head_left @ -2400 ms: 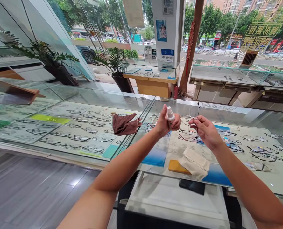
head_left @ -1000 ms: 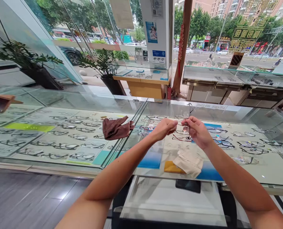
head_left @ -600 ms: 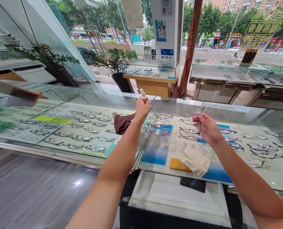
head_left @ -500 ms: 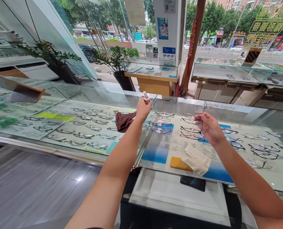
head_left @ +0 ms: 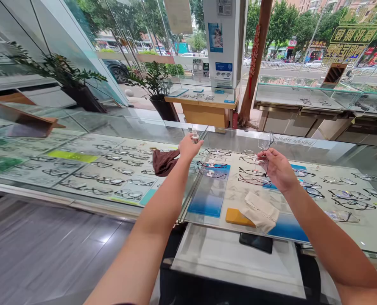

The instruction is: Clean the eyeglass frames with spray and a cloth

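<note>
A small white spray bottle [head_left: 195, 135] stands upright on the glass counter toward its far side. My left hand [head_left: 189, 147] is right at the bottle, its fingers loosened and apart, and I cannot tell whether they still touch it. Beside that wrist lies a crumpled brown cloth [head_left: 163, 162] on the glass. Raised over the counter, my right hand [head_left: 280, 169] pinches a pair of thin-rimmed eyeglasses [head_left: 264, 144] between thumb and fingers. One lens points up and the other hangs lower, partly covered by the fingers.
Rows of eyeglasses [head_left: 115, 181] lie inside the glass display counter [head_left: 204, 226]. On top near me are a beige cloth [head_left: 261, 210] and a yellow-orange case [head_left: 237, 217]. A black phone [head_left: 256, 242] rests on the pull-out white drawer [head_left: 226, 258]. A brown wooden stand [head_left: 32, 120] is at far left.
My left hand has lowered slightly and its grip around the spray bottle has loosened, showing more of the bottle. My right hand keeps the eyeglasses in nearly the same place.
</note>
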